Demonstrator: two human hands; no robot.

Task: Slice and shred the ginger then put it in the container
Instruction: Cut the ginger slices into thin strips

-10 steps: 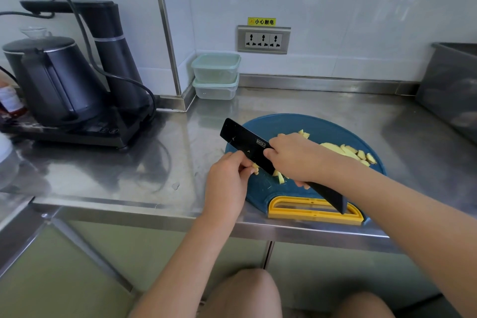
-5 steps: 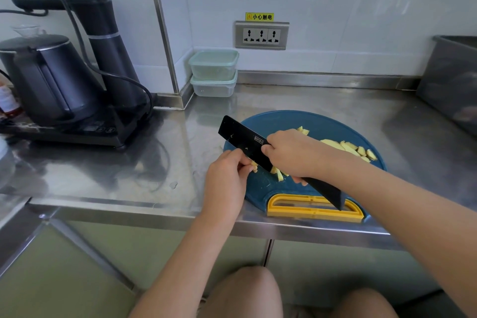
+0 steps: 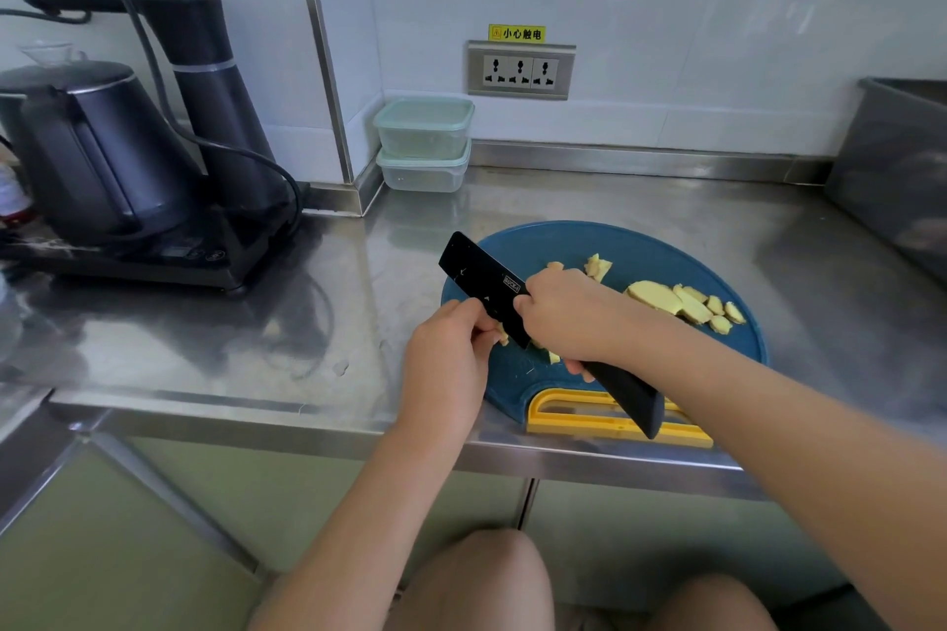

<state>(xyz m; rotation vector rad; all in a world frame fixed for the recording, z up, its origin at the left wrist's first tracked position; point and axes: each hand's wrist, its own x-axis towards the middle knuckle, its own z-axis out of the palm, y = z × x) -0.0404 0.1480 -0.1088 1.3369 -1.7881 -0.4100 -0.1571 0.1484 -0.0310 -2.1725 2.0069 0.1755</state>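
Stainless-steel counter (image 3: 589, 200) in a white-tiled kitchen, seen from the head camera: a person works at a round blue cutting board (image 3: 651, 246) with a yellow handle (image 3: 615, 420) at the counter's front edge. The right hand (image 3: 574, 318) is wrapped around the handle of a black knife (image 3: 481, 282), with the blade angled away to the left and its edge down at the board. The left hand (image 3: 451, 348), fingers curled, pinches a small piece of ginger (image 3: 503, 336) just beside the blade; most of that piece is hidden behind the knife and knuckles. A row of pale ginger slices (image 3: 681, 305) lies on the right side of the board, with a few scraps (image 3: 597, 266) beyond the knife hand. Two lidded containers (image 3: 423, 144) stand stacked in the back corner, well apart from the board, below a wall socket (image 3: 520, 69). A black kettle (image 3: 97, 154) sits on its base at far left.

The ginger looks firm, light and probably damp on its cut faces, so thin pieces may slide or roll. It seems best held flat face down and pinched from above, with fingertips tucked back from the edge. Shredding appears to be under way, and nothing has reached a container yet.
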